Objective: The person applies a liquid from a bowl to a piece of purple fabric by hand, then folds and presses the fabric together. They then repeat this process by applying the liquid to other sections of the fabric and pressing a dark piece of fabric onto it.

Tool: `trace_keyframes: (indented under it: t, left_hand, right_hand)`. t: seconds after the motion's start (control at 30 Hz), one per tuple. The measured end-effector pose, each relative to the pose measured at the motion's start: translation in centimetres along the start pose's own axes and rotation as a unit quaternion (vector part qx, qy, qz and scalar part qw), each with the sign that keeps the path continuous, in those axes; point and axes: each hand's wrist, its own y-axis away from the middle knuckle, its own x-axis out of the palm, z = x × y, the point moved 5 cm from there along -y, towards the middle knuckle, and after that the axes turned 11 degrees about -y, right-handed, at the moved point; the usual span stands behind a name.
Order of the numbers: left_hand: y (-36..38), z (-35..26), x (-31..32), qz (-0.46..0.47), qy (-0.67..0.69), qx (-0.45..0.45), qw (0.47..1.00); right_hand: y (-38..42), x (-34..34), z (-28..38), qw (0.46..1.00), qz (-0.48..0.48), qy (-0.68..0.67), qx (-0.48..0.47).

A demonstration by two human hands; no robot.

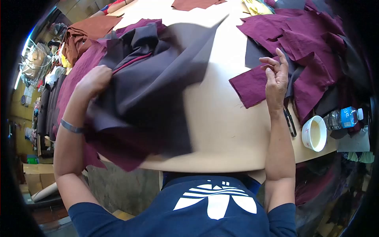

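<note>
My left hand (96, 80) is closed on a large piece of dark grey fabric (158, 87), at its left side. The fabric is lifted and blurred toward its right and lower parts, with a maroon edge (132, 63) running across it near my fingers. My right hand (276, 77) is raised over the right side of the table, fingers apart and slightly curled, with nothing in it. Close to it is a maroon cloth piece (250, 85) with a frayed edge. A black-handled tool (290, 123), partly hidden, rests beside my right wrist.
Maroon and dark cloth (312, 51) is heaped on the right of the pale table (221, 130). A white bowl (314, 133) with pale liquid and a water bottle (343, 118) lying on its side are near the right edge. Brown fabric (87, 35) and another person's arm (116, 7) are at far left.
</note>
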Motion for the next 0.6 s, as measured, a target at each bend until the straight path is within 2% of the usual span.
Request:
trace_keyframes:
  t: [0.03,0.1,0.17,0.2,0.23,0.27,0.3,0.33,0.57,0.6]
  left_hand:
    - [0.3,1.5,1.0,0.034,0.01,-0.059,0.998]
    - [-0.6,3.4,3.0,0.076,0.04,-0.097,0.992]
    - [-0.6,-0.4,-1.7,0.002,0.257,-0.111,0.96]
    - [-1.4,-2.1,-0.2,-0.088,0.355,-0.078,0.928]
    - [-2.6,-4.2,0.6,-0.066,0.353,-0.064,0.931]
    - [-4.0,-5.0,3.5,-0.122,0.313,0.009,0.942]
    - [-4.7,-6.6,5.7,-0.171,0.299,0.035,0.938]
    - [-4.6,-7.9,5.6,-0.183,0.29,0.045,0.938]
    - [0.0,-14.6,-1.4,-0.225,0.138,0.212,0.941]
    - [0.8,-15.7,-2.4,-0.241,0.115,0.244,0.932]
  right_hand:
    - [0.2,0.3,-0.1,1.0,0.011,0.009,0.005]
    - [0.4,1.0,-0.3,0.999,0.034,0.027,0.013]
    - [0.7,1.4,-0.1,0.998,0.036,0.042,0.01]
    - [0.7,1.5,-0.2,0.998,0.038,0.045,0.003]
    - [0.8,1.4,-0.3,0.998,0.04,0.049,-0.003]
    - [0.9,1.5,-0.6,0.997,0.048,0.058,-0.002]
    - [1.0,1.5,-0.8,0.996,0.057,0.067,0.0]
    - [1.1,1.6,-0.9,0.995,0.065,0.074,0.0]
    - [1.8,2.8,-0.4,0.989,0.106,0.103,-0.02]
    - [1.9,3.0,-0.4,0.987,0.127,0.102,0.009]
